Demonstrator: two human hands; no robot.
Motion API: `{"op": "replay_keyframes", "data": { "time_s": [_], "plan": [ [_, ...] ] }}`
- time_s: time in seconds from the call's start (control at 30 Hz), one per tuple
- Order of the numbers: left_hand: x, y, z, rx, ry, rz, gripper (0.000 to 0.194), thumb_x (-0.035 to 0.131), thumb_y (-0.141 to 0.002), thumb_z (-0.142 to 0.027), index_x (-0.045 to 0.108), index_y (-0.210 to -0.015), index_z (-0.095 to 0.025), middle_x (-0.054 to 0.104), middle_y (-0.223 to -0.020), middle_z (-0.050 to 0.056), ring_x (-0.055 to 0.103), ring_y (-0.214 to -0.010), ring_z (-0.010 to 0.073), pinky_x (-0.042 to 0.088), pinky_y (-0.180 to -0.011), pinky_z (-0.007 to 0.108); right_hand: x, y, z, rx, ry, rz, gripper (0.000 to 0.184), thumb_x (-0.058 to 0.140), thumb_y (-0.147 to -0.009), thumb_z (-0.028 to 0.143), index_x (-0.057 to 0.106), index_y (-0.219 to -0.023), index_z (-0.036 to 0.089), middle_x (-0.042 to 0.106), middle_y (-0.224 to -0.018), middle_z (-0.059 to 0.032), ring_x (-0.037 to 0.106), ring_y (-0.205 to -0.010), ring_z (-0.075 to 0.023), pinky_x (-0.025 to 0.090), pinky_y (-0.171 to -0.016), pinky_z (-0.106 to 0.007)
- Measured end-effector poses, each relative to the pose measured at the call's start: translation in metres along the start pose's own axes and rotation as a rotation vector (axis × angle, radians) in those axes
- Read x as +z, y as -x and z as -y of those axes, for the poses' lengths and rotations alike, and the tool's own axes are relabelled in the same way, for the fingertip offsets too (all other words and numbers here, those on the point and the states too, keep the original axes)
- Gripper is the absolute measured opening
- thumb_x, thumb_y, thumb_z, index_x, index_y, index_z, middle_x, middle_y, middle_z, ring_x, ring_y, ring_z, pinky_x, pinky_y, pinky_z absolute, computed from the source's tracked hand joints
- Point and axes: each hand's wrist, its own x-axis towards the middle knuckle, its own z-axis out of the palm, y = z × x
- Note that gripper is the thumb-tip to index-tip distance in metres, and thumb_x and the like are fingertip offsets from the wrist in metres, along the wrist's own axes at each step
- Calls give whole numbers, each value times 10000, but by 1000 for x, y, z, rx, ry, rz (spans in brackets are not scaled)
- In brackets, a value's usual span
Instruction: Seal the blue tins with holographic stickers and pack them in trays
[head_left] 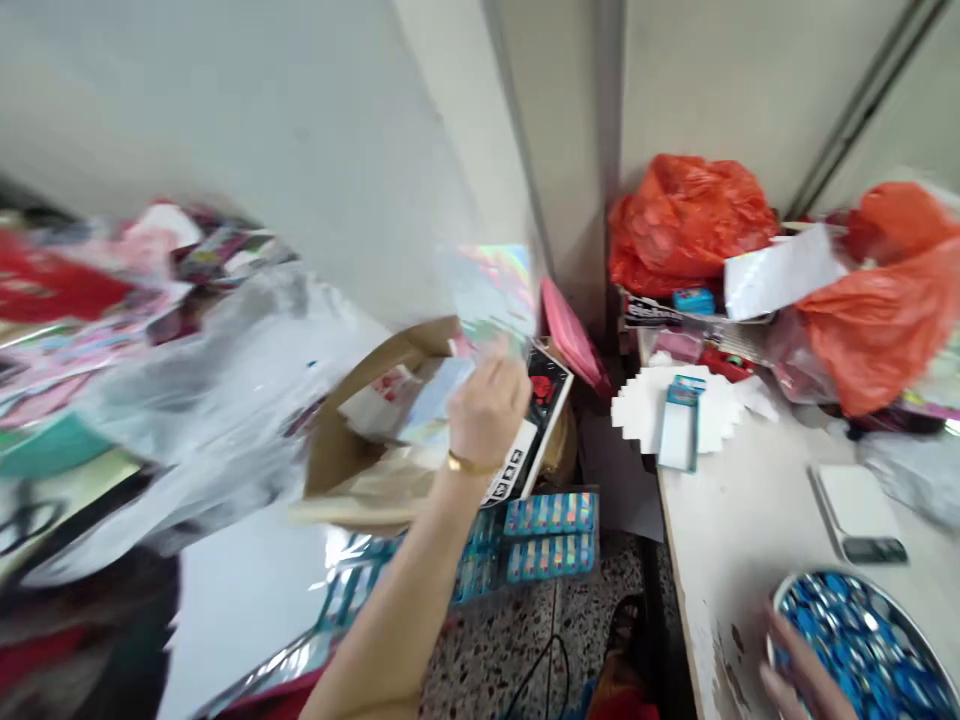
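Note:
My left hand (489,405), with a gold band at the wrist, is closed on the lower edge of a thin, shiny iridescent sheet (491,290). The sheet is blurred and stands up above an open cardboard box (330,450), which holds papers and packets. At the bottom right, my right hand (806,670) lies at the left rim of a round metal bowl. Blue, glossy gem-like pieces (862,635) fill this bowl. The fingers of my right hand look stretched and apart, partly cut off by the frame edge.
Blue packs in clear plastic (551,535) lie below the box. On the right table (735,540) are a small blue-edged box (679,430) on white cards, a small scale (859,505) and orange bags (686,225). Plastic bags and packaging (225,370) heap up on the left.

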Motion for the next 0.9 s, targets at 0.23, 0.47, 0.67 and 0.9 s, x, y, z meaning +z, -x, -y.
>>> {"op": "replay_keyframes", "data": {
  "time_s": [0.23,0.47,0.67,0.9],
  "plan": [
    [-2,100,-254,589,615,142,571,545,-961,-185,469,-1517,-290,623,-1440,116,621,-1319,253,577,-1097,445,-22,-50,88,-222,-749,-174,673,589,-900,678,560,-1447,287,631,-1411,-72,583,-1302,-241,437,-1167,-414],
    [-51,122,-359,654,934,255,561,575,-978,-257,453,-1511,-383,666,-1387,58,637,-1295,232,543,-1123,470,-142,55,33,-211,-702,-336,470,695,-823,661,728,-969,215,710,-943,-20,626,-911,-173,525,-899,-305],
    [-92,115,-443,508,1068,354,567,617,-948,-417,509,-1476,-244,610,-1435,119,576,-1334,275,467,-1141,489,-223,174,-3,-227,-526,-187,436,665,-867,628,686,-921,196,652,-914,-13,568,-854,-144,507,-841,-288],
    [-128,157,-524,476,1416,870,562,727,-869,-378,608,-1391,-207,665,-838,14,523,-631,92,453,-582,213,-257,265,-36,-236,-540,-12,403,651,-903,586,624,-867,186,627,-862,11,560,-817,-115,502,-863,-283]
  ]
}}
